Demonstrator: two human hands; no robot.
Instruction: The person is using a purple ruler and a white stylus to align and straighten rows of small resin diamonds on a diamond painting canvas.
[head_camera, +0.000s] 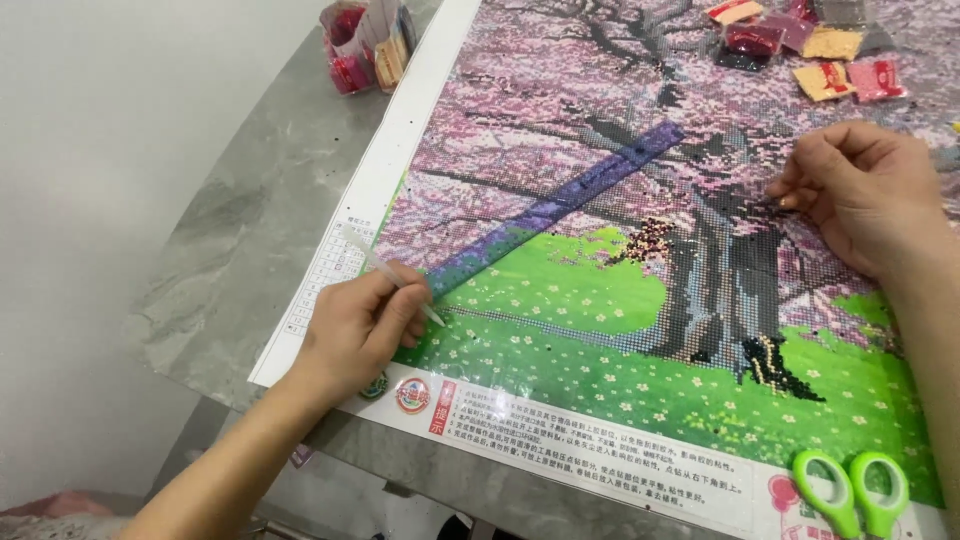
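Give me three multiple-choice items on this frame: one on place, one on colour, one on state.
1. Where do the scissors lie?
A. at the canvas's lower right corner
B. beside the cup at the top
C. under the left hand

2. What colour are the scissor handles?
A. red
B. green
C. black

3. What is the left hand doing?
A. resting flat and empty
B. gripping the scissors
C. holding a white pen tool

Answers: 1 A, they sit on the canvas border at lower right. 2 B, both loops are bright green. 3 C, fingers pinch the pen, its tip at the canvas.
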